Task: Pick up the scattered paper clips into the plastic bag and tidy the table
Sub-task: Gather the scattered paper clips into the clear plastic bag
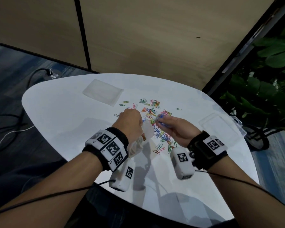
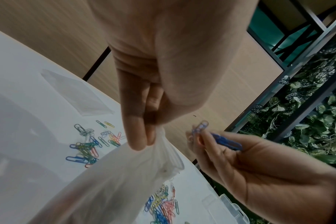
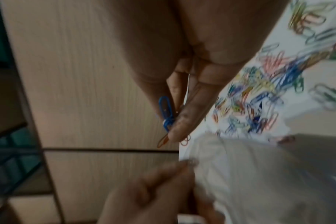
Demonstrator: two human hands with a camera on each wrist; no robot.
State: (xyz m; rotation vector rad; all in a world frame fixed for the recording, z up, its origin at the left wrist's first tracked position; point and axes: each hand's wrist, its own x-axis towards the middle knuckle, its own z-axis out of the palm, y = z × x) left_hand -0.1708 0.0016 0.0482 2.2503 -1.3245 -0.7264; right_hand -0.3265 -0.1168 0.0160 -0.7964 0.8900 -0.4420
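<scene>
Paper clips (image 1: 156, 122): I am counting dozens, too many to tell.
Plastic bag (image 1: 139, 142): one.
Flat clear packet (image 1: 103, 92): one.
Clear box (image 1: 220, 127): one.

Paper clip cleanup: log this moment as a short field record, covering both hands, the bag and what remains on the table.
left hand: pinches the plastic bag at its top edge
right hand: pinches a few picked-up clips, blue among them, beside the bag's mouth
loose clips: many, multicoloured, spread on the white table
bag contents: some clips show through
other items: stack of clear bags; clear plastic box
</scene>
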